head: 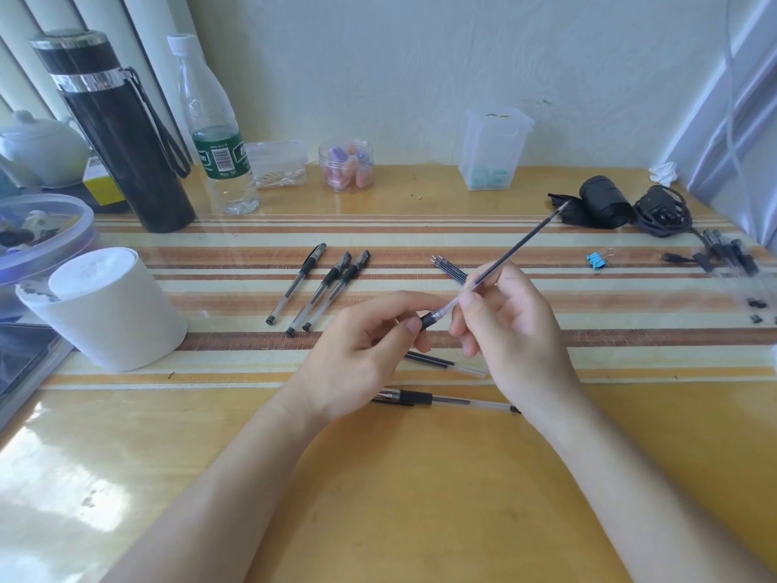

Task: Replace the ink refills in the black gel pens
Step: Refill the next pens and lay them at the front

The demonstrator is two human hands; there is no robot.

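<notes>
Refill [515, 248] in both hands, lower end hidden
Left hand [366, 351] pinches black grip [428, 320], right hand [513, 330] pinches shaft; free end points far-right.

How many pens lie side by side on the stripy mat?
3: left pen, middle pen, right pen, all beyond the left hand. Another pen lies nearer; the right-edge packet may hide more.

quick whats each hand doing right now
Left hand: pinches the black grip piece at the low end of the refill.
Right hand: pinches the refill, which slants up to the right.
</notes>
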